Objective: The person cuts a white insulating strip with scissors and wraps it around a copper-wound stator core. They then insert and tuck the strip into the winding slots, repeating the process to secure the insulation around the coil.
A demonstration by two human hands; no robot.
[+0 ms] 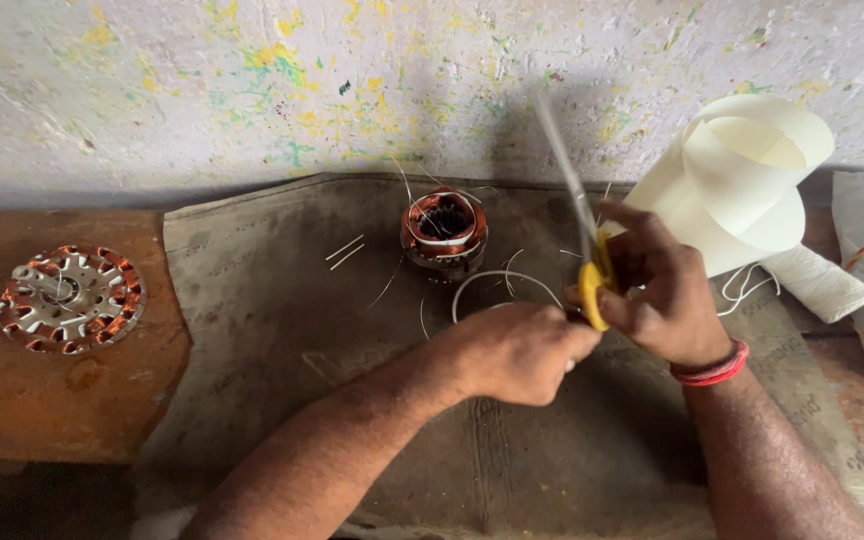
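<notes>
1. The right hand (667, 300) is curled tight around the yellow grips of the scissors (584, 235).
2. The left hand (522, 350) is closed in a pinch; what it pinches cannot be told.
3. The scissors' long axis runs 11 to 5 o'clock, blades pointing to 11.
4. The scissors rise at 1 o'clock from the left hand, above the dark mat (282, 330).

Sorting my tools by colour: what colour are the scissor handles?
Yellow: the scissors in the right hand, head view.

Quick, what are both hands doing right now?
Left hand: closed in a fist; what it grips cannot be told.
Right hand: closed on yellow-handled scissors.
</notes>
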